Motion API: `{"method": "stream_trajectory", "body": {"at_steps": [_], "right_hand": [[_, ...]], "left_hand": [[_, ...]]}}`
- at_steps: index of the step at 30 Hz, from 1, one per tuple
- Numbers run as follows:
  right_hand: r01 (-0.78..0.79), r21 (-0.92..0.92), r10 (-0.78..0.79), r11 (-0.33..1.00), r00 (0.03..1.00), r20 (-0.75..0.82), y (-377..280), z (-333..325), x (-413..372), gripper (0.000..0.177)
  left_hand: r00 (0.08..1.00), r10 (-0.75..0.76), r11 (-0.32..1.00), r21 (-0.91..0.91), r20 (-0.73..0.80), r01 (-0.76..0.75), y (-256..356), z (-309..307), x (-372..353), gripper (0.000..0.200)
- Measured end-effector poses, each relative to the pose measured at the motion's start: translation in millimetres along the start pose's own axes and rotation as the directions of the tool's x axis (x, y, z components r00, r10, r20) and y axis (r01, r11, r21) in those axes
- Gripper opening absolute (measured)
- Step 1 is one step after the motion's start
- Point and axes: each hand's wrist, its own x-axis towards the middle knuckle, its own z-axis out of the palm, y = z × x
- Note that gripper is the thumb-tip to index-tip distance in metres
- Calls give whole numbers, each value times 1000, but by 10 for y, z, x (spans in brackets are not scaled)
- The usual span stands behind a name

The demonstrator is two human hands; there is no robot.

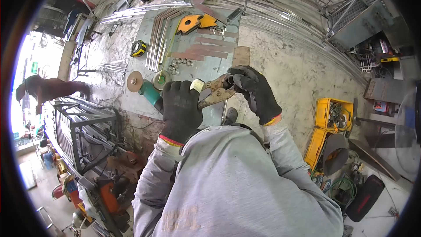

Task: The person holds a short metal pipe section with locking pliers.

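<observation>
Angle grinder on steel plate, tape measure at its left edge, orange welding magnets at its far end, yellow crate well right.

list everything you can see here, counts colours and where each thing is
pliers: one, rusty brown, held between both hands
angle grinder: one, teal, on the worktop by the left hand
tape measure: one, yellow and black, worktop's left edge
magnetic squares: two, orange and yellow, worktop's far end
flat strips: several, brownish, mid worktop
rings: a handful, silver, beyond the grinder
worktop: one, grey metal, centre
crates: two, yellow, floor at right
gate frame: one, dark, floor at left
other person: one, brown top, far left
left hand: black glove, closed round the pliers' handles
right hand: black glove, gripping the pliers' jaw end
</observation>
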Motion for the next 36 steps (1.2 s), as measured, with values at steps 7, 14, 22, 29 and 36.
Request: {"method": "stream_trajectory", "body": {"at_steps": [7, 14, 22, 29, 36], "right_hand": [[34, -319, 38, 947, 975, 217, -326, -233, 84, 56], [217, -424, 60, 879, 833, 550, -651, -218, 161, 69], [313, -604, 157, 733, 786, 598, -852, -80, 216, 68], [248, -481, 129, 841, 770, 624, -610, -197, 247, 61], [188, 612, -102, 768, 980, -173, 193, 684, -44, 86]], "left_hand": [[968, 248, 969, -5, -35, -248, -238, -186, 141, 37], [905, 424, 899, -101, -32, -425, -376, -377, 310, 66], [904, 427, 895, -125, -27, -427, -338, -510, 303, 53], [935, 349, 924, -149, -57, -353, -282, -423, 179, 56], [953, 156, 977, -104, -258, -188, 62, -169, 109, 53]]}}
